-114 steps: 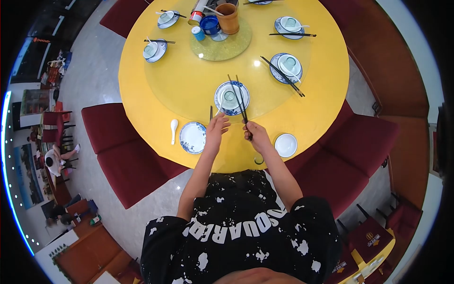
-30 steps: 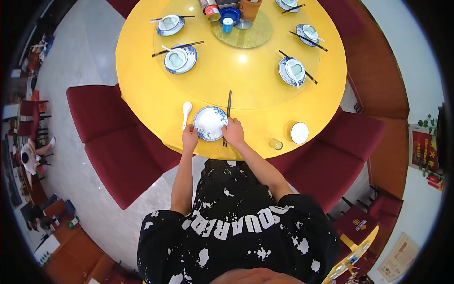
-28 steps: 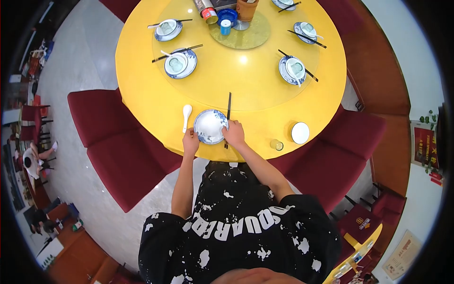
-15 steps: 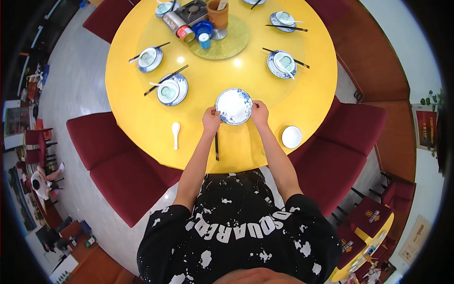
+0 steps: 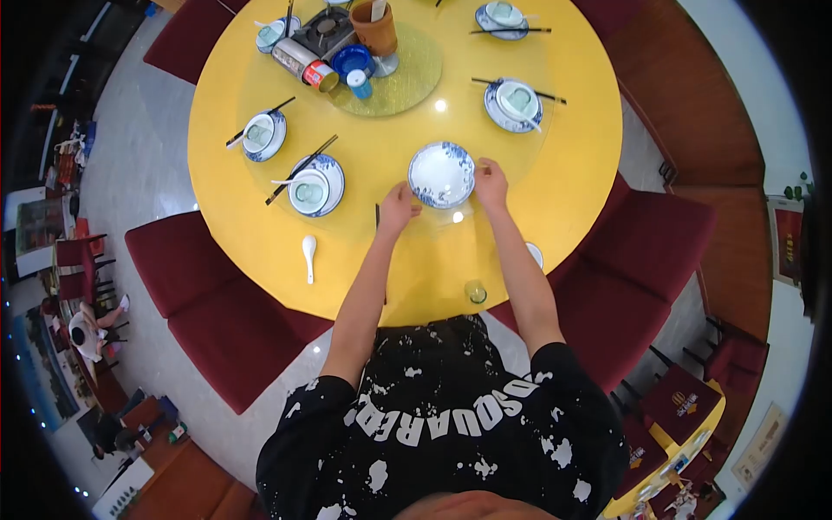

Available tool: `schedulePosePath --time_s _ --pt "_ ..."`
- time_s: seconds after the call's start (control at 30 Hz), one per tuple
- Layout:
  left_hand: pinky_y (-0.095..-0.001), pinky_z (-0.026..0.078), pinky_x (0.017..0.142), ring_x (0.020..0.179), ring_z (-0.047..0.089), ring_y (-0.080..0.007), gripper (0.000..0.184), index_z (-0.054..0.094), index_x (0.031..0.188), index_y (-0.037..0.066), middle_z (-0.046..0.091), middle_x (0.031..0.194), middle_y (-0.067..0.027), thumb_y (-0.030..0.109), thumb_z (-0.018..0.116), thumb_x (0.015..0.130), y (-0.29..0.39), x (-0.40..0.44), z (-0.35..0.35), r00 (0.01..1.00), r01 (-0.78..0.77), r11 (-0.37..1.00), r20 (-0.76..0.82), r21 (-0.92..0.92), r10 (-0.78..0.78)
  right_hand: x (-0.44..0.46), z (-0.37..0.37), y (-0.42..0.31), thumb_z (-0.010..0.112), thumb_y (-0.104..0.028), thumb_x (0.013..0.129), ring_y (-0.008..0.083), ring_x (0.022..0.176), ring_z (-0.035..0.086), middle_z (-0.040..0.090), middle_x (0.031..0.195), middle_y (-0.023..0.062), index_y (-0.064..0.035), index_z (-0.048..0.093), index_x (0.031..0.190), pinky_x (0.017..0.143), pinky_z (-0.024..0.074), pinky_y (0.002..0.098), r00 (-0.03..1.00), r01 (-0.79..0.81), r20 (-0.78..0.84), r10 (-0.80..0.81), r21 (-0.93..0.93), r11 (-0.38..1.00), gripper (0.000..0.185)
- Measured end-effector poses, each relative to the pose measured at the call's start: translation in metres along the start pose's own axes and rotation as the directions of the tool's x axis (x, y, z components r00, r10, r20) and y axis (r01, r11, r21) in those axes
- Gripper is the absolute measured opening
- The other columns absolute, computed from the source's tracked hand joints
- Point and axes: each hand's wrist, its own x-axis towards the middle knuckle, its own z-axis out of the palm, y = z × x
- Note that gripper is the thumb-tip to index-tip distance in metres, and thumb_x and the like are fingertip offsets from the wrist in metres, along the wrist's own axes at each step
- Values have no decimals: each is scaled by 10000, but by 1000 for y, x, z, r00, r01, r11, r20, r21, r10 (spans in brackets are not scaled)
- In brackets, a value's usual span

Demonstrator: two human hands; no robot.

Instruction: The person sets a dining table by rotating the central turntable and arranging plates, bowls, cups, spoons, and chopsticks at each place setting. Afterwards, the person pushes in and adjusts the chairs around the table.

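A white plate with a blue floral rim [image 5: 441, 175] lies on the glass turntable in front of me. My left hand [image 5: 400, 209] is just off its lower left side, fingers apart and holding nothing. Close beside the plate's right rim is my right hand [image 5: 490, 184], its fingers parted around no object. Black chopsticks [image 5: 378, 217] lie partly hidden behind my left forearm. Farther left is a white spoon [image 5: 309, 258]. Near the table's front edge stands a small glass [image 5: 476, 292]; a white bowl [image 5: 536, 255] is partly covered by my right forearm.
Stacked place settings [image 5: 315, 186] [image 5: 514, 104] with chopsticks ring the yellow table [image 5: 260, 260]. Beyond the plate are a gas stove [image 5: 326, 28], a can [image 5: 303, 65], a blue bowl [image 5: 353, 61] and a brown pot [image 5: 374, 30]. Red chairs [image 5: 217, 312] flank me; a person [image 5: 87, 334] sits far left.
Since half a second ago, the plate has moved forward onto the turntable, and both hands have let go of its rim. Earlier, my hands held chopsticks, then the plate nearer the table edge.
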Motion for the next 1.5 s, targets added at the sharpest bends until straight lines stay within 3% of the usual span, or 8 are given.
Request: schedulePosePath --time_s 0.1,0.2,0.37,0.67,0.9,1.1,1.27,1.5 --pt "-350 574 655 746 713 -271 379 568 1252 -34 682 1054 -168 232 559 983 27 -60 -56 997 17 988 -71 151 -6 -46 -53 -5 693 -216 835 325 927 647 668 1024 184 -19 633 1202 826 528 417 1000 1 29 -1 7 1000 421" --pt "-427 529 791 931 648 -370 435 566 1209 -25 627 1106 -199 278 658 911 -43 -91 -109 912 -165 745 -187 647 365 -97 -119 15 763 -338 765 401 1182 513 535 1289 234 -55 550 1318 899 494 520 973 228 88 -214 -523 821 657" --pt "-484 502 832 986 598 -414 573 499 1199 -32 567 1082 -245 321 745 821 -91 -152 -112 953 9 656 -205 755 224 -161 -151 17 820 -386 660 460 1211 471 437 1365 270 -78 419 1432 971 463 536 957 16 230 177 -651 759 923" --pt "-458 520 824 966 613 -391 514 521 1166 -27 589 1092 -235 253 749 800 -96 -154 -119 976 -56 654 -95 755 194 -111 -97 -32 815 -385 670 467 1233 447 391 1402 278 -71 381 1459 949 489 534 946 185 322 41 -638 747 953" --pt "-436 532 777 892 623 -330 531 528 1202 19 587 1047 -194 277 751 795 -71 -175 -128 984 -48 738 -97 673 152 -111 -66 33 660 -271 898 438 1015 616 619 1140 286 -26 577 1297 901 493 470 922 278 349 -166 -301 912 476" --pt "-417 529 765 869 633 -313 483 572 1162 19 614 956 -165 296 742 805 -86 -164 -140 988 -12 746 -106 666 110 -119 -66 33 565 -204 982 256 859 686 675 1074 145 -7 632 1220 652 603 386 875 -367 391 284 156 917 316" --pt "-417 520 736 869 637 -305 379 615 1142 10 641 963 -170 237 699 850 -71 -165 -155 995 53 877 -104 478 -4 -126 -71 23 529 -147 998 186 835 681 663 1058 112 -8 640 1219 594 618 329 909 -332 339 244 231 915 284" --pt "-474 477 886 1089 556 -393 378 601 1182 -13 578 1161 -229 214 670 887 -73 -151 -256 731 221 624 -551 750 403 -48 -52 -45 512 -116 992 214 791 685 669 1027 142 22 635 1215 589 627 346 968 -216 205 144 396 892 289"
